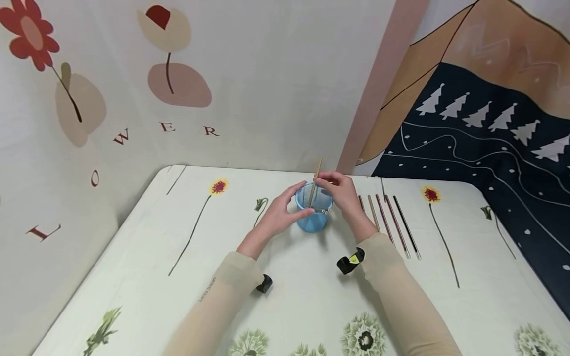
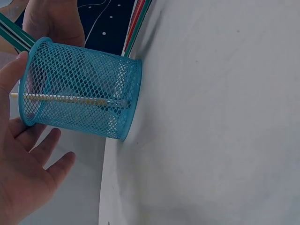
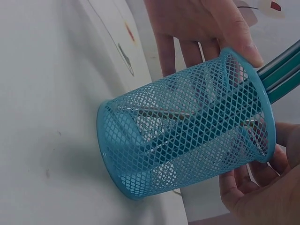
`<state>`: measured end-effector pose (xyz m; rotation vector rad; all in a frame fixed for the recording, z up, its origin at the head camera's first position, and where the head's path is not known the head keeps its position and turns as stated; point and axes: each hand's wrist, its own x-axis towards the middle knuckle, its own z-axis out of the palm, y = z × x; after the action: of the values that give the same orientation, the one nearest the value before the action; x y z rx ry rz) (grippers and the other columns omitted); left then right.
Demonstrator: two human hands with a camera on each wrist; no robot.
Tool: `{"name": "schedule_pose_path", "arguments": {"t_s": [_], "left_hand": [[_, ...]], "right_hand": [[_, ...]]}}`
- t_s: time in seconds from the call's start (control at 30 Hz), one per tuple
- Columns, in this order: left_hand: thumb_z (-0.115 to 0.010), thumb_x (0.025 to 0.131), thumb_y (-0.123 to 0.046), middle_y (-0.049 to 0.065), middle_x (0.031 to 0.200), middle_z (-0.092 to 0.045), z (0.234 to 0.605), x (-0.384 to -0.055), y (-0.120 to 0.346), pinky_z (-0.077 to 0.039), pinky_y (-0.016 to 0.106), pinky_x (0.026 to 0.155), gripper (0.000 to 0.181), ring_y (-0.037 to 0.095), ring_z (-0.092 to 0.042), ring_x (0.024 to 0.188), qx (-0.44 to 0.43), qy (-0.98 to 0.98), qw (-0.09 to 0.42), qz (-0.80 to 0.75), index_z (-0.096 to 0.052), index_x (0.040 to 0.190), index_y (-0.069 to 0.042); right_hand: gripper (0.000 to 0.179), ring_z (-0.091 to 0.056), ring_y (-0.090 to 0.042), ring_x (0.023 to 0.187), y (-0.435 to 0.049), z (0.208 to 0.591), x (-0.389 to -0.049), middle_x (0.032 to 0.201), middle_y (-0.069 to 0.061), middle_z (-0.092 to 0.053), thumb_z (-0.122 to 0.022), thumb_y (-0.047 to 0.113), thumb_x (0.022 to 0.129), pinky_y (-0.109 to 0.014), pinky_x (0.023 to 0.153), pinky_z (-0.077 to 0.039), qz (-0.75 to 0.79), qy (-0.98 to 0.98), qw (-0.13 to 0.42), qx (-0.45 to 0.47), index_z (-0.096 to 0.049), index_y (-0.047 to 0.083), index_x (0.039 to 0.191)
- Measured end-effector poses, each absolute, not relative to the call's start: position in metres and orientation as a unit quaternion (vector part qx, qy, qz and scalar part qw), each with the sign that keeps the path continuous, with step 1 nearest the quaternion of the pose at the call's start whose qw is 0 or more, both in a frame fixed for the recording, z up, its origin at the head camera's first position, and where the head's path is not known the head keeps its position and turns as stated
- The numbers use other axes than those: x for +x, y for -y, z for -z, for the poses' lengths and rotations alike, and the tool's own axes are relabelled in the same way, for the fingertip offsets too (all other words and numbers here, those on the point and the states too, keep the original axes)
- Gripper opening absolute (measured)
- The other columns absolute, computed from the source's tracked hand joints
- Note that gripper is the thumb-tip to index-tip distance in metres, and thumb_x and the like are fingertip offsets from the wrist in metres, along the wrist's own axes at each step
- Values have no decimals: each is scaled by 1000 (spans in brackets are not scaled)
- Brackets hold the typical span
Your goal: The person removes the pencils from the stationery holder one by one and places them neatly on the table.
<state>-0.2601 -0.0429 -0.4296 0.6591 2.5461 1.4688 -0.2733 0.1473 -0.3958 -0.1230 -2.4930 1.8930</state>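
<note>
A light-blue mesh pencil cup (image 1: 312, 222) stands upright on the table. My left hand (image 1: 281, 210) holds it at the rim, with the thumb on the near side and the fingers spread along the left side. A yellowish pencil (image 1: 317, 170) slants up out of the cup, and my right hand (image 1: 339, 192) pinches it just above the rim. Through the mesh in the left wrist view, the pencil's lower part (image 2: 70, 99) shows inside. Green pencils (image 3: 281, 77) also stick out of the cup, leaning on its rim. The right fingertips are partly hidden behind the cup in the right wrist view.
Several pencils (image 1: 392, 217) lie side by side on the table right of the cup, partly behind the right forearm. Black wrist devices (image 1: 350, 262) hang under both sleeves. The table cloth (image 1: 147, 296) has printed flowers, and patterned fabric (image 1: 276, 89) hangs behind the table.
</note>
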Motion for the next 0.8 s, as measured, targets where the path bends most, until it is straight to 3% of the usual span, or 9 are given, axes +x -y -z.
{"name": "schedule_pose_path", "arguments": {"t_s": [0.37, 0.47, 0.67, 0.8], "left_hand": [[-72, 91, -39, 3, 162, -35, 432, -262, 43, -33, 47, 122, 77, 25, -34, 150, 220, -844, 58, -486, -33, 156, -24], [-72, 91, -39, 3, 162, -35, 431, -262, 43, -33, 46, 122, 77, 25, -34, 150, 220, -844, 57, -487, -34, 156, -23], [-72, 91, -41, 2, 162, -35, 430, -262, 43, -32, 47, 123, 77, 24, -33, 150, 215, -845, 62, -485, -33, 156, -25], [-73, 90, -40, 2, 162, -36, 429, -261, 43, -32, 47, 123, 78, 24, -33, 150, 213, -845, 63, -486, -34, 156, -25]], "right_hand": [[30, -57, -16, 101, -145, 392, -273, 115, -12, -65, -66, 21, 97, -30, 95, -50, -623, 780, 43, -43, -66, 2, 120], [30, -57, -14, 100, -145, 390, -272, 110, -6, -65, -67, 20, 96, -22, 89, -49, -625, 777, 56, -49, -66, 2, 120], [31, -60, -5, 94, -149, 381, -273, 94, 10, -63, -68, 21, 96, -31, 94, -52, -638, 765, 74, -53, -65, 2, 119], [25, -64, 1, 86, -153, 373, -272, 87, 15, -65, -67, 20, 96, -21, 86, -53, -658, 747, 83, -47, -65, 4, 116]]}}
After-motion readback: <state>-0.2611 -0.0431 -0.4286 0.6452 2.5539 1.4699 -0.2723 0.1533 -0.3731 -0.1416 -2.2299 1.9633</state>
